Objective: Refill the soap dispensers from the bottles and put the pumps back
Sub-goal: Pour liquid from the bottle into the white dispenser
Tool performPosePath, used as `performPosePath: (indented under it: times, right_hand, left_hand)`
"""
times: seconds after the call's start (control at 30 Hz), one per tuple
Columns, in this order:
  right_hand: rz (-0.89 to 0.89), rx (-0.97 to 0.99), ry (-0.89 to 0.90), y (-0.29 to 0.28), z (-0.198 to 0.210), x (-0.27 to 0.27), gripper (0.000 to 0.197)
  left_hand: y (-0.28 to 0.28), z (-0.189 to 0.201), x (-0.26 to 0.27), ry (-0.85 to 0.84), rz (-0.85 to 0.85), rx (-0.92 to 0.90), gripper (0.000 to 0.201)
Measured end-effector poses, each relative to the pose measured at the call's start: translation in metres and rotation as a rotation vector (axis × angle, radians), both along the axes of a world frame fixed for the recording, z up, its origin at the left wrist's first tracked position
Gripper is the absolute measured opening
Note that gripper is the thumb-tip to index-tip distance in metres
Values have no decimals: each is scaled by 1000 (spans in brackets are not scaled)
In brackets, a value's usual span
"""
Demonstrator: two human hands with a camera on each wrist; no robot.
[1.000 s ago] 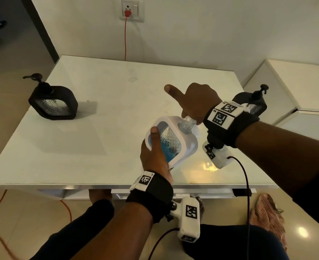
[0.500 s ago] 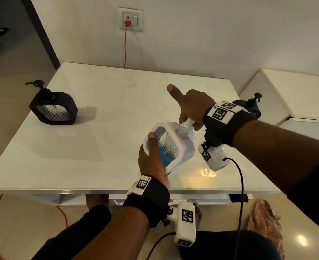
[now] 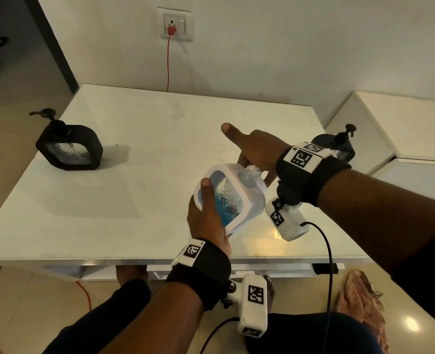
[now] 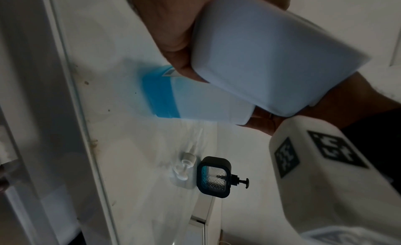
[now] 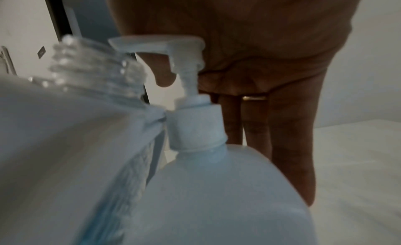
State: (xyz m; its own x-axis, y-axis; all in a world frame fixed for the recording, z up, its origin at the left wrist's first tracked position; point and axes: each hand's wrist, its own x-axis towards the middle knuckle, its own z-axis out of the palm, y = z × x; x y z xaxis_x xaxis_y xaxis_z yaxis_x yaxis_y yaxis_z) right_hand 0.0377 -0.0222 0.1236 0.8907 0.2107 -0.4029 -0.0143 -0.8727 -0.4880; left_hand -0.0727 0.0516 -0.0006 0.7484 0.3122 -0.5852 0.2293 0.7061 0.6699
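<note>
**White dispenser tilted at refill bottle pump**

White dispenser (image 3: 230, 198) was gripped by left hand (image 3: 206, 221), tilted above the table (image 3: 134, 154), open threaded neck (image 5: 95, 68) beside the refill bottle (image 5: 217, 197) pump head (image 5: 160, 46). Right hand (image 3: 257, 152) was laid on that pump, fingers (image 5: 290, 145) straight. Loose white pump (image 4: 186, 166) lay beside a black dispenser (image 4: 213, 176).

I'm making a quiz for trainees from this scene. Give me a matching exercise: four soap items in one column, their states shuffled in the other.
1. white dispenser
2. refill bottle
3. black dispenser at far left
4. loose white pump

A. lies on the table
B. stands alone, black pump fitted
C. tilted in the left hand, neck open
D. white pump fitted, beside the held dispenser

Pairs: 1-C, 2-D, 3-B, 4-A
</note>
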Motion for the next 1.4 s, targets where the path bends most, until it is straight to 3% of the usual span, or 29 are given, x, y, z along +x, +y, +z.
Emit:
performPosePath:
  times: [0.2, 0.33, 0.47, 0.6, 0.87, 1.03, 1.1, 1.2, 1.4]
  right_hand:
    - [20, -94, -97, 2, -8, 2, 95]
    - [9, -125, -150, 0, -13, 3, 93]
    - [16, -78, -62, 1, -8, 5, 97]
    - [38, -60, 3, 3, -1, 4, 100]
    - [83, -187, -208, 2, -18, 7, 86]
    - [97, -162, -148, 4, -10, 4, 96]
    - [96, -138, -99, 3, -5, 2, 105]
    - [105, -144, -101, 4, -5, 3, 101]
    - [69, -141, -198, 0, -18, 7, 95]
  left_hand:
    - [-3, -5, 0, 4, 21, -13, 71]
    - [-2, -4, 0, 10, 17, -8, 76]
    - [-2, -3, 0, 21, 8, -1, 55]
    - [-1, -5, 0, 7, 7, 1, 55]
    - [-1, -12, 2, 14, 14, 5, 53]
    - [4, -14, 0, -19, 20, 69, 42]
    - [5, -15, -2, -21, 27, 122, 52]
    - [4, -19, -3, -34, 35, 157, 67]
    - [3, -21, 1, -16, 46, 202, 65]
